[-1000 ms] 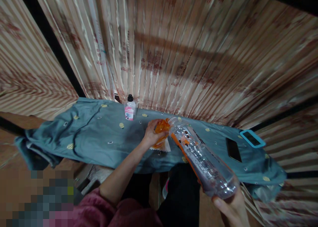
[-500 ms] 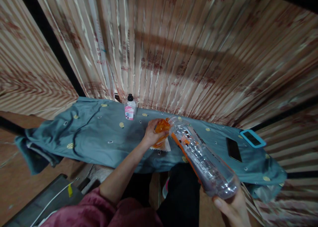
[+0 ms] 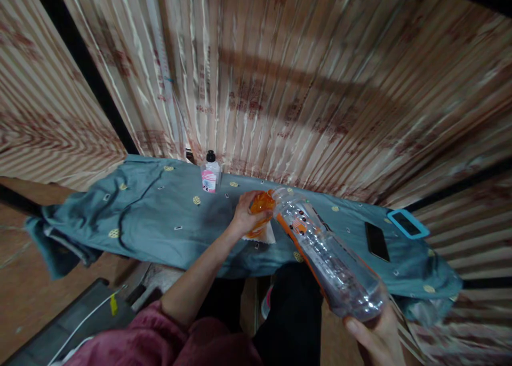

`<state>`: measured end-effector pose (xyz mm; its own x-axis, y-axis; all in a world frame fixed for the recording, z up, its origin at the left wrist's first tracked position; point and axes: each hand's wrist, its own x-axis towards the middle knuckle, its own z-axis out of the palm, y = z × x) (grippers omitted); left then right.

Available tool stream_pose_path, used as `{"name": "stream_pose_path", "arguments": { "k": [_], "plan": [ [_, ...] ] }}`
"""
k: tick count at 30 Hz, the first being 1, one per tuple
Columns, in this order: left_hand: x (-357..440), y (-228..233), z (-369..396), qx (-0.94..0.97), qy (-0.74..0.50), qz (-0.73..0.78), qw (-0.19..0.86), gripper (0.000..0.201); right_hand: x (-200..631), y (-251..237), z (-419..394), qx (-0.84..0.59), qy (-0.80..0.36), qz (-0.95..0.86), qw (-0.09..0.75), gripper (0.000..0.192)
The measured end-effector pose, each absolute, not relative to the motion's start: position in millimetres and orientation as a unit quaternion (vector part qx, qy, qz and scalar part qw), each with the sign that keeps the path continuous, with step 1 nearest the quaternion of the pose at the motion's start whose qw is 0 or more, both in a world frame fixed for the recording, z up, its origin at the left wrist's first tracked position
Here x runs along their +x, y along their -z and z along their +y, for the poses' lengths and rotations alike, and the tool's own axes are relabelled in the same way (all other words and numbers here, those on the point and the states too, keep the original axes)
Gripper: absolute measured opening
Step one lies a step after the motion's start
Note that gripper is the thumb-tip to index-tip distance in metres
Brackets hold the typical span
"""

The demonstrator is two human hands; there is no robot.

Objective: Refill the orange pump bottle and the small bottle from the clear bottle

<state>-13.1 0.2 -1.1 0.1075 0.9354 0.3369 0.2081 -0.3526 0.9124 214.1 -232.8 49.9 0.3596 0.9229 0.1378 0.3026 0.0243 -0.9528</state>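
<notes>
Presently, both hands are engaged, each with a closed grip. The left hand (image 3: 245, 216) encloses an orange translucent container (image 3: 261, 205), fingers wrapped around its side; the exact type of container cannot be told. A white piece (image 3: 264, 236) with a jagged lower edge shows directly below it. The right hand (image 3: 378, 334) grips the base end of a large clear bottle (image 3: 332, 256), thumb placed along the near side. The bottle is held at a slant above the near side of the cloth-covered bench (image 3: 152, 222), base toward the person, neck toward the left hand. The bottle neck meets the orange container at its upper end; whether the two rims touch cannot be told. Orange print runs along the bottle's side.

Additional items on the bench: a small bottle (image 3: 209, 178) with a black cap and pink label, upright near the rear edge, left of the hands; a dark phone (image 3: 376, 241), lying flat to the right; and a blue-framed device (image 3: 408, 223), just beside the phone.
</notes>
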Motion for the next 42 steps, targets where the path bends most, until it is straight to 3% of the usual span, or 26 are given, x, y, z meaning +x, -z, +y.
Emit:
{"name": "stream_pose_path", "arguments": {
  "k": [16,35,42],
  "plan": [
    [-13,5,1,0.651,-0.507,0.432,0.364,0.049,209,-54,-233,-0.626,-0.297,-0.475,0.542,0.08],
    [-13,4,1,0.651,-0.509,0.429,0.365,0.046,176,-74,-231,-0.652,-0.305,-0.356,0.595,0.091],
    [-13,4,1,0.649,-0.508,0.432,0.366,0.047,196,-57,-232,-0.64,-0.315,-0.395,0.579,0.092]
  ]
}}
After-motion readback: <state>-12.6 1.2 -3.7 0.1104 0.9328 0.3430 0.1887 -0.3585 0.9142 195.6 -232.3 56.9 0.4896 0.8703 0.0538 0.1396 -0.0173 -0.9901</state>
